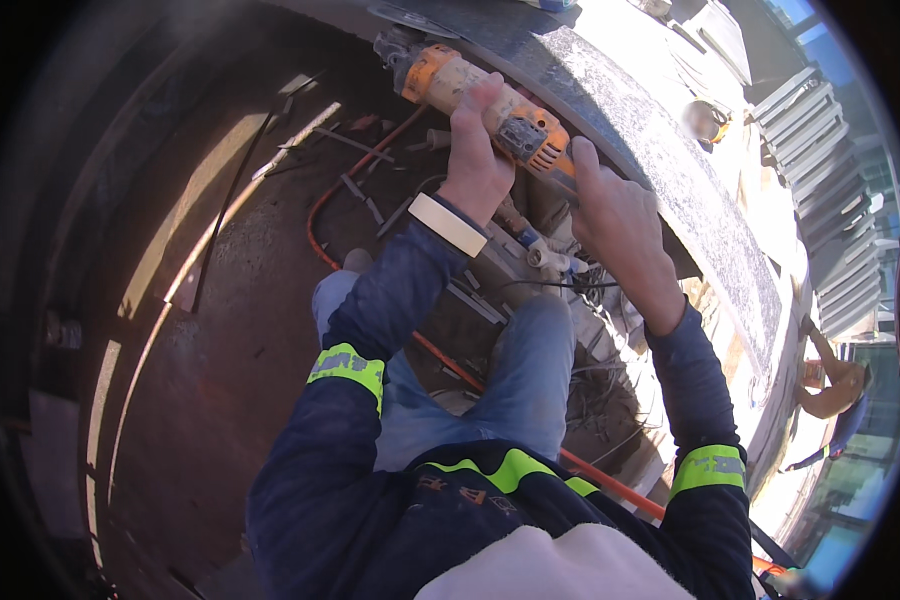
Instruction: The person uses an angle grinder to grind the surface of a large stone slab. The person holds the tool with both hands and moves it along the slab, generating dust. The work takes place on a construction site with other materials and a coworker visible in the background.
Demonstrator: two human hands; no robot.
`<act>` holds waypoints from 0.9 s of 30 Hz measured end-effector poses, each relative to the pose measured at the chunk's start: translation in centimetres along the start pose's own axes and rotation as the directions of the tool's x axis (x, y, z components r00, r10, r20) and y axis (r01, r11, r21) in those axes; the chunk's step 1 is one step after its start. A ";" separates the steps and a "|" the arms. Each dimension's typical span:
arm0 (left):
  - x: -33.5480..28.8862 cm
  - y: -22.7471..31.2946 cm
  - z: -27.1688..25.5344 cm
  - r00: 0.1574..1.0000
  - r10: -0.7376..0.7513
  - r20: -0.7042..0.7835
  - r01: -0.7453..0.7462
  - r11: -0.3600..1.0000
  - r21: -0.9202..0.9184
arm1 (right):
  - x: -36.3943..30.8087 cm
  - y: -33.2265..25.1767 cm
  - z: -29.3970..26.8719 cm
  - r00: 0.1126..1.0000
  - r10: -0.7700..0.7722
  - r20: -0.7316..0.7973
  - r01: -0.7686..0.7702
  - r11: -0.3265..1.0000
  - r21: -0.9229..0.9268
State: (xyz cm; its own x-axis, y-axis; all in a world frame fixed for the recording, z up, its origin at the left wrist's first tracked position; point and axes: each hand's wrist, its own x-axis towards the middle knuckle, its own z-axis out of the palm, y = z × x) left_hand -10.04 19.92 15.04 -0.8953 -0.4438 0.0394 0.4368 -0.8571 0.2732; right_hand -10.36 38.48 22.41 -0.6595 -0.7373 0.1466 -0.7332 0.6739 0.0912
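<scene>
The floor [230, 380] is dark brown, dusty and littered with offcuts. Shade covers the left side, where long wooden strips [202, 205] lie in bands of light. Hard sun falls on the right, over a long grey slab [670, 165] raised above the floor, its upper face speckled and dusty, its edge running past the person's hands. Beyond the slab, flat pale slats [815, 185] stand in a row, and another person [838, 390] is bent over near the glazing.

The power tool [515, 118] is at the slab's near edge, held lengthwise beside it. Its casing is cylindrical, orange and grey, scuffed and coated with dust, with vent slots toward the rear. Whether its head touches the slab cannot be told. The left hand [478, 150] is wrapped around the casing, thumb across the top; the right hand [615, 215] grasps the narrow rear end.

The sleeves are navy cloth with yellow-green bands; a smooth pale band [448, 224] circles the left wrist. Below the hands lie a white pipe fitting [544, 257] and thin dark cables. An orange hose [315, 222] curves along the floor.
</scene>
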 end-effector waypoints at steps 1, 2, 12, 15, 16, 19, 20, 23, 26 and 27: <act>0.3 0.3 -0.3 1.000 -0.018 -0.007 0.018 1.000 0.014 | 0.3 -0.3 0.1 1.000 0.006 0.012 -0.006 1.000 0.001; 0.6 0.8 -0.6 0.999 -0.035 -0.013 0.035 0.999 0.027 | 0.6 -0.5 0.1 1.000 0.006 0.013 -0.006 1.000 0.002; -1.4 0.0 1.0 0.998 -0.057 -0.035 0.055 0.998 -0.038 | -1.1 -0.4 -0.7 0.999 0.039 0.036 -0.039 0.999 -0.013; -3.5 -1.3 1.7 0.998 -0.057 -0.030 0.057 0.998 -0.003 | -2.9 0.6 -1.1 0.998 0.051 0.024 -0.050 0.999 -0.017; -4.1 -1.8 1.9 0.999 -0.051 -0.014 0.051 0.999 0.007 | -3.4 1.0 -1.1 0.997 0.066 0.034 -0.066 0.998 -0.021; -4.6 -2.4 2.2 0.999 -0.040 0.015 0.040 0.999 0.027 | -4.1 1.8 -0.9 0.997 0.078 0.023 -0.077 0.997 -0.021; -4.6 -2.5 2.2 0.999 -0.042 0.011 0.042 0.999 0.028 | -4.2 2.0 -0.8 0.998 0.062 0.003 -0.062 0.998 -0.011; -4.1 -2.3 1.9 0.999 -0.050 0.001 0.049 0.998 0.039 | -3.7 2.1 -0.6 0.999 0.035 -0.008 -0.036 0.999 -0.008; -3.0 -1.7 1.3 0.999 -0.045 0.009 0.045 0.999 0.030 | -2.6 1.7 -0.3 0.999 0.034 0.002 -0.034 0.999 -0.022; -2.5 -1.5 1.0 0.999 -0.042 0.022 0.041 0.999 0.018 | -2.3 1.4 -0.3 0.999 0.032 0.000 -0.032 0.999 -0.029</act>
State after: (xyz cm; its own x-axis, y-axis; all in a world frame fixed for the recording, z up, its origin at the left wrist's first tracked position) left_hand -8.52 22.57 15.54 -0.9145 -0.4017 0.0486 0.3976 -0.8697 0.2923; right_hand -9.81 41.10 22.44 -0.6828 -0.7152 0.1494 -0.7065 0.6984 0.1146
